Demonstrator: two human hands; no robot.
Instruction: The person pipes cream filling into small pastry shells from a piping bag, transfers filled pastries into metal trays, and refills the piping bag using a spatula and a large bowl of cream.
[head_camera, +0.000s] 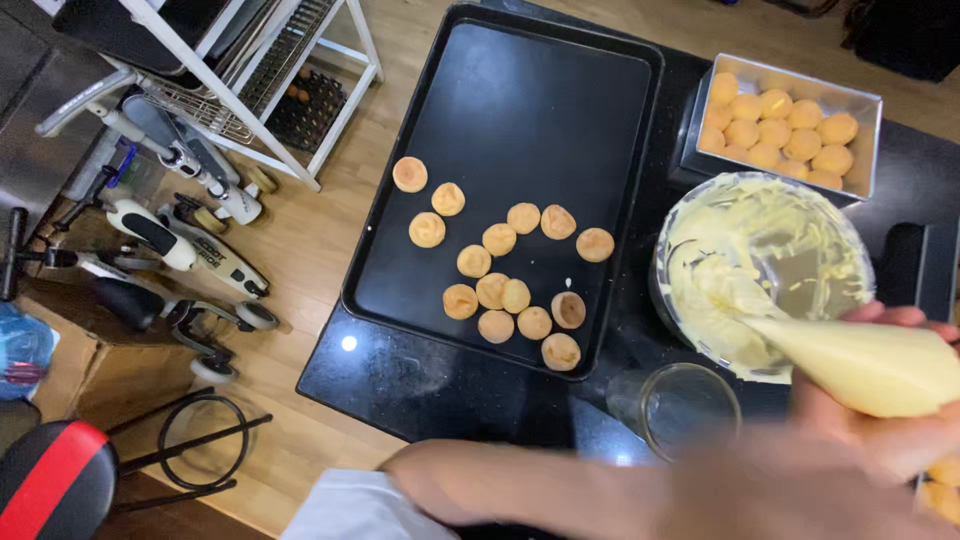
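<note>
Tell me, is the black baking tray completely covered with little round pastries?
No. The small round pastries sit in a loose cluster on the lower part of the black baking tray, whose upper part is bare.

A glossy black counter (420, 385) was seen standing above a light wooden floor (310, 240). On the counter a large dark baking tray (520, 110) was laid, with small round golden pastries (500, 240) scattered over its nearer half. Beside it, a metal tin (870, 135) of similar pastries, a glass bowl (680, 215) smeared with pale cream and an empty glass (680, 410) were set.
</note>
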